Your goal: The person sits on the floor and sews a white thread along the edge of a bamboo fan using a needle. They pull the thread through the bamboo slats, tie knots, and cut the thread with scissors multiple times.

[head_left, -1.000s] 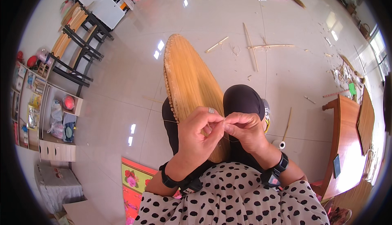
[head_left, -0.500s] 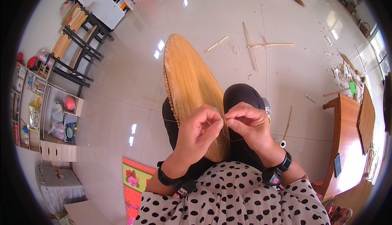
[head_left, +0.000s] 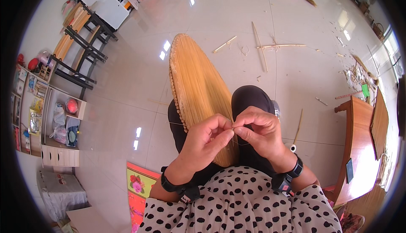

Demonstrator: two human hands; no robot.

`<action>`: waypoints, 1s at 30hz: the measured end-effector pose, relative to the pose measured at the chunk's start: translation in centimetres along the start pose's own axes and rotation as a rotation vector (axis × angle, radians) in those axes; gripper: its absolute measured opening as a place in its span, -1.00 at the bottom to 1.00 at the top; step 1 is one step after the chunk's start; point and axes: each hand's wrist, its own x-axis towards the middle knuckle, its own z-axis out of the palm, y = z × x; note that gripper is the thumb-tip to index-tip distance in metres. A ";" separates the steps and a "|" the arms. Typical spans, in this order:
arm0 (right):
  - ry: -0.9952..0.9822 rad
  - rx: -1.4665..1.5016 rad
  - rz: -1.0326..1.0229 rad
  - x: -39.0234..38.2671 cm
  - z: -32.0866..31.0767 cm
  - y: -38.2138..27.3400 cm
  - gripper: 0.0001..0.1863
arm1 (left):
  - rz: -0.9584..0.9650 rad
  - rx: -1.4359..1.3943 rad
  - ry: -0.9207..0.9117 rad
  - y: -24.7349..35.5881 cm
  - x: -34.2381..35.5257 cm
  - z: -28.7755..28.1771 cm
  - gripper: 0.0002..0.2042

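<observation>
A long oval piece of straw-coloured fibre (head_left: 190, 80) with a knobbly left rim lies along my lap between my dark-trousered knees. Over its lower part my left hand (head_left: 205, 142) pinches a thin pale strand (head_left: 233, 140). My right hand (head_left: 260, 135) pinches the same strand, its thumb and forefinger nearly touching those of the left. A fine line runs out leftward past the rim, and a thin loop hangs below my fingers. What exactly sits between the fingertips is too small to make out.
A wooden table (head_left: 355, 144) with a phone (head_left: 349, 169) stands right. Sticks (head_left: 281, 45) and scraps litter the tiled floor (head_left: 127, 85). Shelves (head_left: 59, 154) and black-framed stacked furniture (head_left: 76, 51) line the left. A white roll (head_left: 292, 147) lies by my right knee; a floral mat (head_left: 135, 190) is lower left.
My left fingers have shifted slightly lower and rightward. My right hand has moved a little, its fingertips meeting the left ones again after a small gap half a second ago.
</observation>
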 end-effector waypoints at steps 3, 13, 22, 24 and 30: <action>-0.017 -0.139 -0.058 0.2 0.0 -0.2 -0.91 | -0.044 0.010 0.014 0.2 -0.1 0.1 -0.94; -0.068 0.006 0.100 0.0 -0.1 -0.3 -0.94 | -0.034 0.005 -0.008 0.5 -0.2 0.2 -0.94; -0.089 -0.109 -0.087 0.4 -0.1 -0.5 -0.87 | -0.039 -0.025 -0.008 0.2 -0.1 -0.1 -0.94; -0.074 -0.166 -0.104 0.4 -0.2 -0.5 -0.90 | -0.032 0.001 -0.006 0.3 -0.1 0.0 -0.94; -0.044 -0.274 -0.061 0.4 0.1 -0.7 -0.92 | -0.048 0.007 0.012 0.3 -0.2 0.2 -0.95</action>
